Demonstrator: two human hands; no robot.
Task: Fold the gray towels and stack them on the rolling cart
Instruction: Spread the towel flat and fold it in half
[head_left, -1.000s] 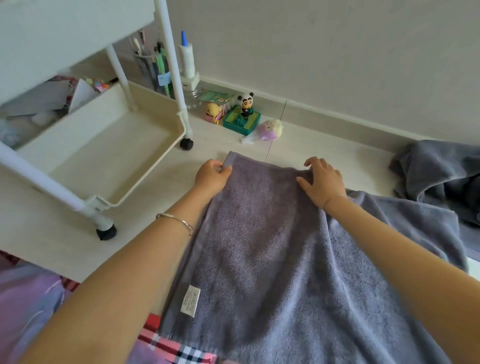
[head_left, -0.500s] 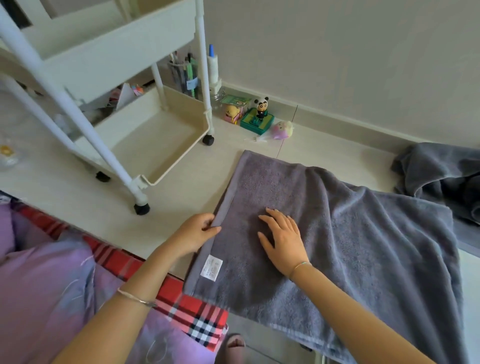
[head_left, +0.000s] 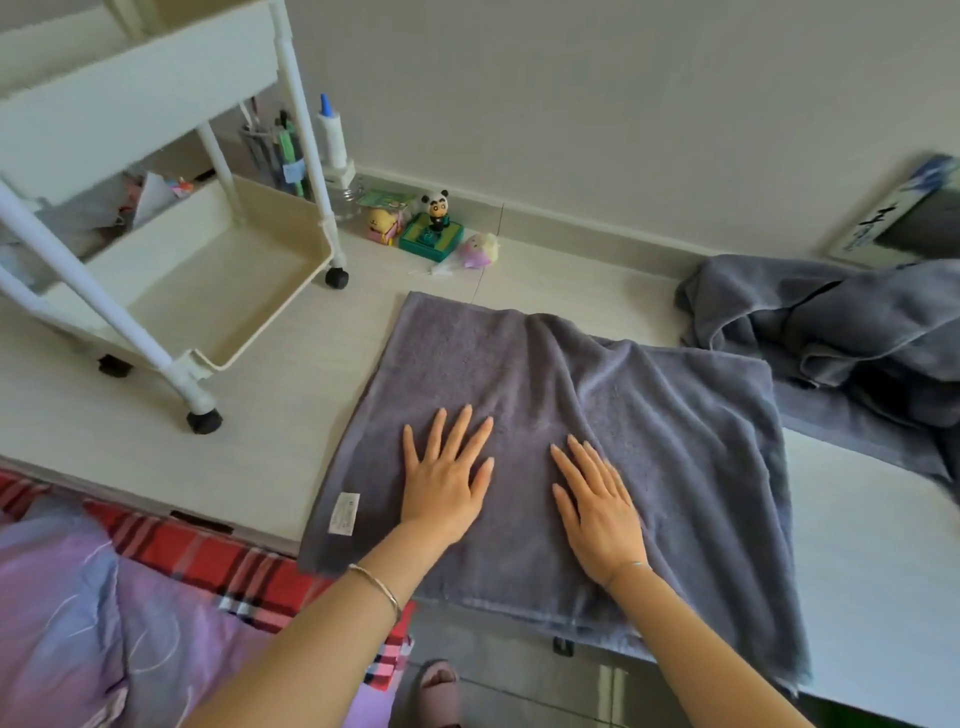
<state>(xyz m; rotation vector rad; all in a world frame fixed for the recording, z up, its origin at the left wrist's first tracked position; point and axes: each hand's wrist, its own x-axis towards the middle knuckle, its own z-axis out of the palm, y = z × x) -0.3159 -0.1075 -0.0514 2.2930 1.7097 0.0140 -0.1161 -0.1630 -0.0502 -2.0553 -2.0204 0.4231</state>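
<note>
Well up and left of the left hand (head_left: 447, 483) stands the white rolling cart (head_left: 130, 119), its casters on the pale worktop (head_left: 234, 441). Just left of that hand is a white label (head_left: 343, 514), on the edge of the gray towel (head_left: 649, 415). The left hand lies flat, fingers spread, palm down on the towel, with a thin bracelet (head_left: 376, 590) at the wrist. Beside it, not touching, the right hand (head_left: 597, 504) is flat too, fingers straight, pressing the same towel, which is spread across the worktop with its near edge hanging over the front. Up and right of the right hand is a crumpled heap of gray towels (head_left: 831, 332) near the wall.
</note>
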